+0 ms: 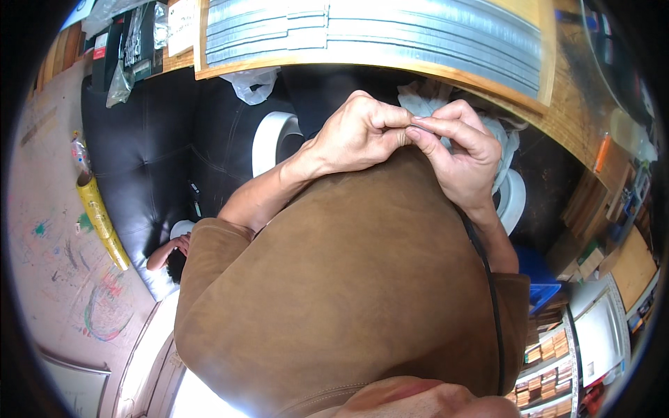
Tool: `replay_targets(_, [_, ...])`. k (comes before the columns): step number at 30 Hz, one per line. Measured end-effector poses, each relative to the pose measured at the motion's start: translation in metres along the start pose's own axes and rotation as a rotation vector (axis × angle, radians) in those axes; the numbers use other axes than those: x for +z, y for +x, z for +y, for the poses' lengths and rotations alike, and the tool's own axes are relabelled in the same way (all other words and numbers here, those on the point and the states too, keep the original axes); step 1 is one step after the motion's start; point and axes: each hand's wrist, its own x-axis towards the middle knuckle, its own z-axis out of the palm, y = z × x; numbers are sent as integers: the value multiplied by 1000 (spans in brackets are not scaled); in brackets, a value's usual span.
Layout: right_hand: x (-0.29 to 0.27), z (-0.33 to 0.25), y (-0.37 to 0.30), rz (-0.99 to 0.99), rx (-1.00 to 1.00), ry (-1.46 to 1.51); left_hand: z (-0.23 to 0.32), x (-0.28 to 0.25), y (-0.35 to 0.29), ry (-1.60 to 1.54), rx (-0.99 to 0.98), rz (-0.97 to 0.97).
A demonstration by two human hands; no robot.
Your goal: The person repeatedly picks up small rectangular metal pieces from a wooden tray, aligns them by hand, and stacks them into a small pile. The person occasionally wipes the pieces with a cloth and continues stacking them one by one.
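Observation:
My left hand (359,136) and my right hand (463,150) meet in front of my brown shirt (334,265). Thumb and index finger of each are pinched together, and the tips of the two hands touch or almost touch. A thin, dark sliver shows between them, too small to name. Just beyond the hands, a wooden tray or frame (198,52) holds several flat, grey, metallic-looking strips (390,35). Pale crumpled cloth or plastic (417,101) lies behind my fingers, partly hidden by them.
A black tufted sofa (150,153) is at the left, with a yellow tube (101,216) beside it. Another person's arm (162,256) shows there. White curved pieces (268,143) flank my arms. A plastic bag (252,87) hangs under the table edge. Wooden blocks (585,202) stand right.

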Motion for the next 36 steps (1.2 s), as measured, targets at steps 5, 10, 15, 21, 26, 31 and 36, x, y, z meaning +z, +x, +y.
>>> replay_targets(5, [0,2,1,-3,-6,27,5,0,0,-13,27,23])
replay_targets(10, [0,3,2,-7,-6,50,11,-1,-1,51,20,29])
replay_targets(15, [0,6,4,-14,-19,87,18,1,-4,85,-5,64])
replay_targets(21, [-2,6,10,-50,1,143,12,8,-9,79,35,126])
replay_targets(26, [-4,8,12,-85,3,153,16,10,-10,46,9,160])
replay_targets(31, [-6,6,15,-117,9,147,14,10,-11,146,90,185])
replay_targets(36, [-6,9,18,-144,-8,164,7,14,-10,195,233,248])
